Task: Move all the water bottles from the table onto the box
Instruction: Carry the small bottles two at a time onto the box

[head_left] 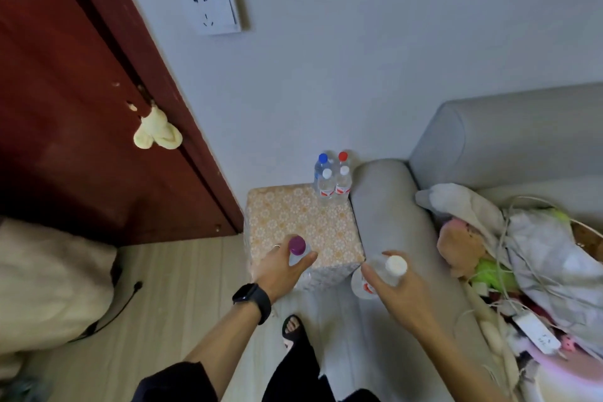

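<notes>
Left hand (277,268) is gripping the purple-capped bottle (297,246) over the floral box (293,215), near-left edge. Right hand (401,290) is clamping the white-capped bottle (395,266) just off the near-right corner. Probably the placing step: both are going down next. Four bottles (332,179) are crowding the far-right corner, leaving the middle open. Sofa arm (381,206) is hugging the right edge.

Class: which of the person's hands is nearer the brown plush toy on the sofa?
Right. The right hand, holding a white-capped bottle, is just left of the plush toy; the left hand, holding a purple-capped bottle, is farther left, over the box.
</notes>
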Available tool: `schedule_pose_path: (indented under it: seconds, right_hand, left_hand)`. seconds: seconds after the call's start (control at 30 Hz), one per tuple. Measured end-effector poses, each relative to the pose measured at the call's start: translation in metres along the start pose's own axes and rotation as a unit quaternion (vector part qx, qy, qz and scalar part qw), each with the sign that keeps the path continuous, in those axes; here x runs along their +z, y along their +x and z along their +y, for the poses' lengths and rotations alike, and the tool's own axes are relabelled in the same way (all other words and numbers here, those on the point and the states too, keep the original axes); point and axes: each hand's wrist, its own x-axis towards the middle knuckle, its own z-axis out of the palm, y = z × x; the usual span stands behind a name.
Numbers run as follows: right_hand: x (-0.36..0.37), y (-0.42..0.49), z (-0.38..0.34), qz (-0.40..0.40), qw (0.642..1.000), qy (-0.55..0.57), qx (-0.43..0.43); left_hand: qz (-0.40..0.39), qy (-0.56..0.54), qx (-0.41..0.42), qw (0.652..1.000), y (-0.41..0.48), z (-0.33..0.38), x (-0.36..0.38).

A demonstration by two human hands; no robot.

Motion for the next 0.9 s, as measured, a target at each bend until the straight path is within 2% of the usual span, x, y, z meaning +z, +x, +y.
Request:
schedule_pose_path:
  seconds: [0.13,0.3,0.67,0.9]
  right_hand:
    - [0.018,0.045,-0.005,-0.032,0.999,-0.006,0.006]
    - [0.039,0.101,0.006,-0.068,0.996,-0.025,0.057]
    - [0.077,0.238,0.043,-0.138,0.982,-0.030,0.123]
    - [0.117,0.308,0.060,-0.166,0.976,-0.034,0.139]
  left_hand:
    - [-0.064,-0.028,-0.037,0.997,0.060,-0.005,0.003]
    - [-0.124,-0.055,-0.066,0.989,0.115,-0.011,0.017]
    - [-0.125,-0.063,-0.156,0.978,0.215,-0.012,0.061]
    - [-0.098,-0.079,-0.168,0.978,0.271,-0.018,0.112]
